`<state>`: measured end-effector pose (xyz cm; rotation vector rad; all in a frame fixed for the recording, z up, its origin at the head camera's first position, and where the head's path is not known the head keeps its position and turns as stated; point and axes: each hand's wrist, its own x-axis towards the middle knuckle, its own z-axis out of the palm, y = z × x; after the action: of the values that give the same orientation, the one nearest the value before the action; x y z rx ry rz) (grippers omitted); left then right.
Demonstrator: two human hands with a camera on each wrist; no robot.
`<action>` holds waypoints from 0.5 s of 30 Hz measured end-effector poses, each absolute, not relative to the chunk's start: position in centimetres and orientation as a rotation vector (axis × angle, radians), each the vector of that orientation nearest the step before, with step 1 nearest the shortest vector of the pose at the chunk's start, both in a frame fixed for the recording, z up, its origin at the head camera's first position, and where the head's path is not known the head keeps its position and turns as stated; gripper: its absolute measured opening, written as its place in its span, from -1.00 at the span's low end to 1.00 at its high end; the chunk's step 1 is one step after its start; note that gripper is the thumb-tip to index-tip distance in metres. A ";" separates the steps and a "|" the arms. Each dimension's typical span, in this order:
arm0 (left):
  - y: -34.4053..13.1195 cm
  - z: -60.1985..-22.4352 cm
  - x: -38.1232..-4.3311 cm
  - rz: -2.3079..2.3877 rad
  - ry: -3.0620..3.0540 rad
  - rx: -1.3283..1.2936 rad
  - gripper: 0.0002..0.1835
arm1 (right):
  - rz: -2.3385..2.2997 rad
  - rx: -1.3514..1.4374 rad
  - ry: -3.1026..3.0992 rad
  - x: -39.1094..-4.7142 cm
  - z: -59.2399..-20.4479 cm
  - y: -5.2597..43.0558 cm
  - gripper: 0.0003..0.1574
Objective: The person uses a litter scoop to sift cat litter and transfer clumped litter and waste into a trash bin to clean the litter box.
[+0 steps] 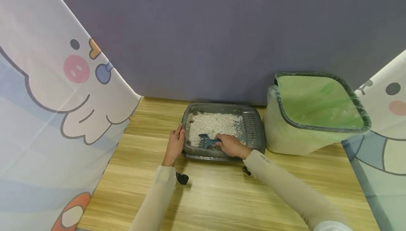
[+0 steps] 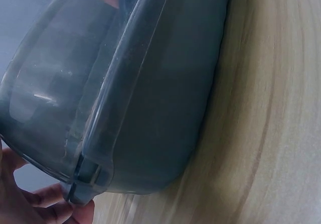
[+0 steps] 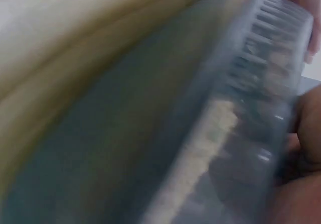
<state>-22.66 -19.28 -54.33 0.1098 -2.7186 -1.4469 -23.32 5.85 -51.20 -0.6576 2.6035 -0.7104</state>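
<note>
A dark grey litter box point(image 1: 207, 155) holds pale granular cat litter point(image 1: 219, 122), with darker clumps at its far left corner. My left hand point(image 1: 175, 145) grips the box's left side; up close in the left wrist view, fingers point(image 2: 55, 211) curl around a corner of the rim. Inside the box, my right hand point(image 1: 233, 146) holds the handle of a blue litter scoop point(image 1: 205, 141), whose slotted head lies on the litter near the front left. The right wrist view is blurred, with that hand point(image 3: 303, 158) at the right edge beyond the translucent wall.
A bin point(image 1: 279, 139) lined with a pale green bag stands open just right of the box. Behind both hangs a grey backdrop point(image 1: 190, 41). Printed cartoon sheets point(image 1: 41, 93) flank the wood-patterned surface point(image 1: 215, 195) on both sides.
</note>
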 end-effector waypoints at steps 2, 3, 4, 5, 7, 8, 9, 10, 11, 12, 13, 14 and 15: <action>-19.2 -54.2 -22.7 -1.441 -2.721 0.100 -0.43 | -0.743 -0.635 2.628 -23.4 -51.6 5.7 -0.70; -19.2 -54.1 -22.7 -1.440 -2.723 0.099 -0.43 | -0.763 -0.628 2.629 -23.5 -51.8 5.7 -0.70; -19.2 -54.1 -22.7 -1.438 -2.722 0.098 -0.43 | -0.783 -0.626 2.632 -23.5 -52.0 5.8 -0.71; -19.2 -54.0 -22.7 -1.439 -2.720 0.099 -0.43 | -0.803 -0.631 2.633 -23.5 -52.2 5.8 -0.71; -19.2 -53.9 -22.7 -1.443 -2.716 0.104 -0.44 | -0.836 -0.641 2.632 -23.6 -52.4 6.0 -0.70; -19.2 -53.9 -22.7 -1.453 -2.714 0.110 -0.44 | -0.856 -0.648 2.625 -23.6 -52.4 6.1 -0.69; -19.2 -53.9 -22.7 -1.450 -2.715 0.117 -0.44 | -0.880 -0.656 2.612 -23.7 -52.5 6.2 -0.68; -19.2 -54.0 -22.7 -1.451 -2.715 0.121 -0.45 | -0.898 -0.663 2.601 -23.7 -52.6 6.3 -0.67; -19.2 -54.0 -22.6 -1.455 -2.716 0.125 -0.45 | -0.918 -0.667 2.588 -23.8 -52.8 6.4 -0.67; -19.2 -54.1 -22.6 -1.453 -2.717 0.128 -0.45 | -0.942 -0.667 2.575 -23.9 -52.9 6.4 -0.67; -19.2 -54.1 -22.6 -1.451 -2.719 0.127 -0.45 | -0.963 -0.668 2.563 -23.9 -53.0 6.5 -0.67; -19.2 -54.1 -22.6 -1.451 -2.721 0.134 -0.45 | -0.983 -0.672 2.553 -24.0 -53.2 6.6 -0.66; -19.2 -54.1 -22.6 -1.445 -2.722 0.138 -0.45 | -0.993 -0.670 2.551 -24.1 -53.4 6.6 -0.66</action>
<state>-22.56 -19.21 -54.12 0.1379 -2.7223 -1.4445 -24.10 6.61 -53.38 -0.6700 2.5509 -0.9931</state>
